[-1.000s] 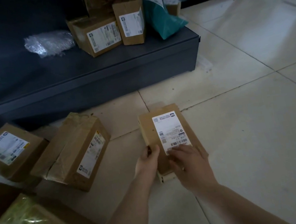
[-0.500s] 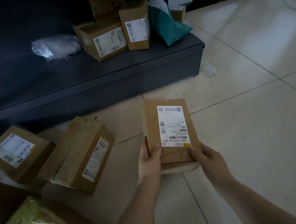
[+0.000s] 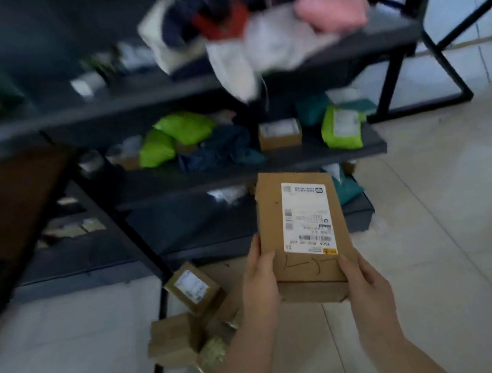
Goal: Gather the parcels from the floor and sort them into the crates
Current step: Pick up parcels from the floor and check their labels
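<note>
Before dark shelving (image 3: 282, 161) over a pale tiled floor (image 3: 448, 204), a flat brown cardboard parcel (image 3: 304, 235) with a white label (image 3: 306, 215) is held aloft, gripped by the left hand (image 3: 260, 283) and right hand (image 3: 364, 283).

Top shelf (image 3: 315, 57) is basically a smear from where I'm standing: pink, white and red lumps (image 3: 277, 22), can't say what they are. The label (image 3: 306, 214) on the held box (image 3: 304, 235) has print too small to read. Most fingers of both hands (image 3: 260, 283) are tucked behind it. Forearms run off the bottom edge, and the brown thing (image 3: 2, 206) on the left is cut off too.
</note>
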Action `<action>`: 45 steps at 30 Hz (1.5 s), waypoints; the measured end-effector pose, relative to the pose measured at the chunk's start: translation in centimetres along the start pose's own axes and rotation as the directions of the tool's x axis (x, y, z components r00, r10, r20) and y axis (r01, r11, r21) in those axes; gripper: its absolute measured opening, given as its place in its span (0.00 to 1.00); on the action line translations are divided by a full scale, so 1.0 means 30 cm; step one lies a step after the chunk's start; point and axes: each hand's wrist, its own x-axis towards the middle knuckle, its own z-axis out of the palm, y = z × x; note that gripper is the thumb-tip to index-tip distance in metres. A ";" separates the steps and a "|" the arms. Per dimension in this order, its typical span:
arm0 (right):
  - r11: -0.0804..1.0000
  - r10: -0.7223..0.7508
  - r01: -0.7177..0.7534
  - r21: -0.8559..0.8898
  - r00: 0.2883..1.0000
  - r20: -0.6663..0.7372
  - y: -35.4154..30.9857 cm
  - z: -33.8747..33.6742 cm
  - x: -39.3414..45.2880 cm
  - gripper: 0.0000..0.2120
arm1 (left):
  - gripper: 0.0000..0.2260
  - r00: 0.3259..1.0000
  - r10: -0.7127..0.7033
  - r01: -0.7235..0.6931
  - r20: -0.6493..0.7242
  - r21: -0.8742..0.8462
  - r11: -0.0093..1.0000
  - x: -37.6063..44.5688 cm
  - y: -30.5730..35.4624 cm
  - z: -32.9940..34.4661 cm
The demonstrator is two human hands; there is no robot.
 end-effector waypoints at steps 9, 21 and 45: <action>0.999 -0.004 0.016 -0.045 0.965 0.262 -0.976 0.348 -0.628 0.18 | 0.15 0.905 0.243 -0.252 -0.350 0.022 0.968 -0.772 0.826 -0.403; 0.988 -0.142 0.143 0.066 0.632 0.762 -1.102 1.034 -1.474 0.10 | 0.29 0.605 0.444 -0.450 -0.661 0.176 0.875 -1.294 1.163 -1.342; 0.726 0.159 0.426 -0.539 0.660 0.735 -0.835 2.337 -1.712 0.22 | 0.23 0.814 0.243 0.012 -0.528 0.434 0.901 -0.606 1.292 -2.582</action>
